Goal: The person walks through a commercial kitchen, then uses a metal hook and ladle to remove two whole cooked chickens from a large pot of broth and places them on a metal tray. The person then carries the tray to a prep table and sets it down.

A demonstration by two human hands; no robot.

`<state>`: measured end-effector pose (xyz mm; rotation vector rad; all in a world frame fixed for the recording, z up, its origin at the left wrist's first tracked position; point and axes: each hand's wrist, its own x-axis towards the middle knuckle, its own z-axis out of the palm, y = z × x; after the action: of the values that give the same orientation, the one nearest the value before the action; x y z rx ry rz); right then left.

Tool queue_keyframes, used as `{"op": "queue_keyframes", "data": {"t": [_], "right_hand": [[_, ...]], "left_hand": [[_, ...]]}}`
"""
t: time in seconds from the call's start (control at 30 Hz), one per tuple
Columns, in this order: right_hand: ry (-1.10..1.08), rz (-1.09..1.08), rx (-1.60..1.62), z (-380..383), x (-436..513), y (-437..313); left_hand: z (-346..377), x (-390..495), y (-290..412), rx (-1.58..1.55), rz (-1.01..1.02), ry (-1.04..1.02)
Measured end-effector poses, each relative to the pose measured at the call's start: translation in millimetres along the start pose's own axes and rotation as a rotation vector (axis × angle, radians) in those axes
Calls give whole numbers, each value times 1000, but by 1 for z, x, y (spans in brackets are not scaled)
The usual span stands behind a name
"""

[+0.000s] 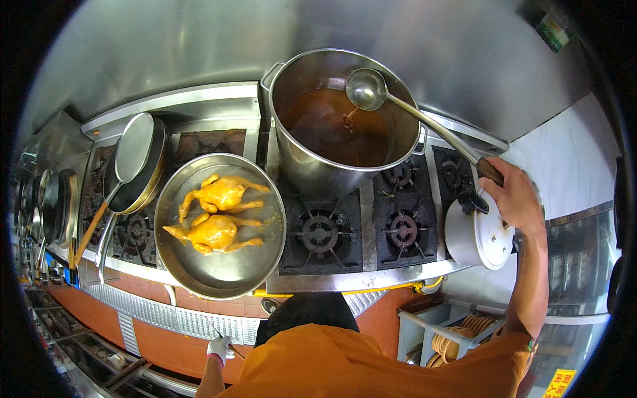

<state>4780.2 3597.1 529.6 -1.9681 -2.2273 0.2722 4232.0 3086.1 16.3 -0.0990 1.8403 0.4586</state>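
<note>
My right hand (pixel 515 191) grips the dark handle of a long steel ladle (pixel 367 89). The ladle's bowl is over the tall stockpot (pixel 323 174), above brown broth (pixel 333 134), with a small bit of something dark at the surface below it. My left hand (pixel 220 349), in a whitish glove, is low at my left side around a thin dark rod whose far end I cannot make out clearly. Two yellow cooked whole birds, an upper one (pixel 224 193) and a lower one (pixel 216 233), lie side by side in a wide round metal pan (pixel 219 293) on the stove, left of the pot.
Dark pans (pixel 149 184) and a round long-handled strainer or lid (pixel 134 147) rest on the left burners. A white lidded pot (pixel 468 234) stands at the stove's right end. Gas burners (pixel 320 233) lie before the stockpot. A grey rack with wicker baskets (pixel 445 343) stands below right.
</note>
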Motion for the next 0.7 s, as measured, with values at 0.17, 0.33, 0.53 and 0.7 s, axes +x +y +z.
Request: {"op": "queue_keyframes", "data": {"t": [0.17,0.33,0.53,0.7], "right_hand": [[-170,87,239,-4,22,15],[-275,190,295,0,41,25],[-369,193,337,8,62,19],[-408,120,245,15,68,15]], "left_hand": [[8,8,-15,104,-130,-1],[14,5,-16,221,-169,-29],[25,-16,2,167,-179,-18],[34,-21,16,185,-219,-18]]}}
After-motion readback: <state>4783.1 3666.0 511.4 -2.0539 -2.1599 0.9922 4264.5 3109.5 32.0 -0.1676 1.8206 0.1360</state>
